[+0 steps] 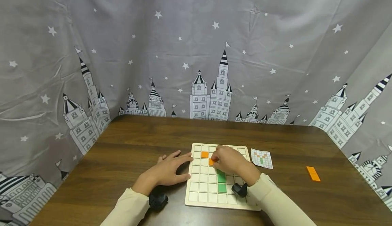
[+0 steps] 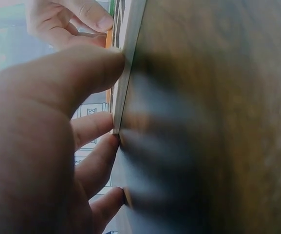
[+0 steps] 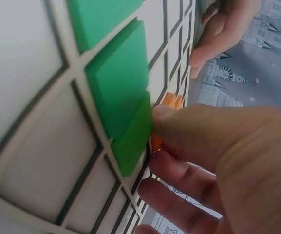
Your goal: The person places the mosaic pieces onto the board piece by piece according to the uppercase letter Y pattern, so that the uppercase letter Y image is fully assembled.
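Observation:
A pale wooden grid board [image 1: 202,197] lies on the table. At its left edge my left hand [image 1: 167,172] rests with fingers spread, thumb and fingertips touching the rim. My right hand [image 1: 229,160] is over the board's upper middle and pinches an orange square tile [image 1: 211,162] between thumb and forefinger, down at a grid cell. Up and to the left of it, another orange tile [image 1: 204,154] sits in a cell. Green tiles [image 3: 118,80] form a column just below the right hand, which partly covers the topmost one in the head view.
A small printed pattern card [image 1: 262,159] lies right of the board, showing orange and green squares on a grid. Farther right, two orange tiles [image 1: 313,174] lie side by side on the brown wooden table [image 1: 147,134]. A grey castle-print curtain [image 1: 137,49] hangs behind the table.

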{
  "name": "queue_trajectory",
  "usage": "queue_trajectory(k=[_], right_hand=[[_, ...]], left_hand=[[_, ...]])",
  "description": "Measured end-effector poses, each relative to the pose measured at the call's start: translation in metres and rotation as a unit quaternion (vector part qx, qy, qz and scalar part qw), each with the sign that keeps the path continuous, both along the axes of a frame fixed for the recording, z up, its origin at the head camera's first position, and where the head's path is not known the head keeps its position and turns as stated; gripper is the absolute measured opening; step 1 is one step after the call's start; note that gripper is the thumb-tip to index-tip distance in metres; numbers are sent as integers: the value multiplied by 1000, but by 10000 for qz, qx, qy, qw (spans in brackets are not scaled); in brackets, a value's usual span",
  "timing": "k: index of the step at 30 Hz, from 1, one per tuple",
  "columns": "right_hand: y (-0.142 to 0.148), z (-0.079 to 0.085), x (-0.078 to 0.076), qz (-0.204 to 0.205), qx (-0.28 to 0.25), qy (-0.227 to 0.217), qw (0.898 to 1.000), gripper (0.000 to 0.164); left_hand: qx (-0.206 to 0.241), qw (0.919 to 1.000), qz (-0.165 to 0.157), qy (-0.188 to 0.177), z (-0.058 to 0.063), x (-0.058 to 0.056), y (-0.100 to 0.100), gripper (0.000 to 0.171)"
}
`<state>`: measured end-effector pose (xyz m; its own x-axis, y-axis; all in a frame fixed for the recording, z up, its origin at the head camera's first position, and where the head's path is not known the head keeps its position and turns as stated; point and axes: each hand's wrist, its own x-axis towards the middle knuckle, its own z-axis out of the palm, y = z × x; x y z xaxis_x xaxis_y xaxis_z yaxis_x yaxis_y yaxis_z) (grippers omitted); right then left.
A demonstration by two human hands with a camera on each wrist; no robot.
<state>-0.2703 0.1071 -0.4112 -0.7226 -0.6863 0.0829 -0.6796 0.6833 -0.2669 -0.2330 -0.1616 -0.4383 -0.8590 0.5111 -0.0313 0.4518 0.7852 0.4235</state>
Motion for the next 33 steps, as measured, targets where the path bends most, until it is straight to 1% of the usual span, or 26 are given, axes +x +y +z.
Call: queue_trajectory(k=[5,8,10,13,16,20,24,26,27,29,30,31,33], right_hand=[[1,1,-1,45,-20,-2,10000,10],[2,1,0,7,-24,8,10000,11],[2,2,2,-100,-9,-7,9999,10],[-1,4,5,-389,64,-28,9992,13],[-8,6,8,-638,249,142,9976,20],[-15,5,11,-780,501,386,9949,27],[-14,3,11,-817,492,344,9948,30],[-11,1,10,-762,367,233,9961,27],[-9,0,10,-729,281,146,9968,23],[-4,0,9,-729,79,-67,9973,4],[0,0,9,-777,-1,-155,9969,9],[4,0,9,-840,-92,-184,9962,20],[16,1,9,-1019,-274,-113,9944,35]], left_hand=[[-17,10000,3,-4,0,-1,1,61],[-17,10000,-12,-15,0,-2,3,61],[-11,10000,-24,-25,0,-2,3,62],[-23,10000,-25,-36,1,-2,3,62],[-26,10000,15,-56,1,-2,3,61],[-17,9999,46,-96,2,-1,1,61],[-17,9999,37,-107,1,-1,1,61],[6,10000,26,-95,0,-1,1,61],[10,9999,23,-102,0,-1,1,61],[23,10000,1,-90,0,-2,1,61],[24,10000,-1,-91,0,-3,0,62],[20,10000,-1,-84,0,-3,0,62],[-4,10000,9,-70,0,-4,-1,62]])
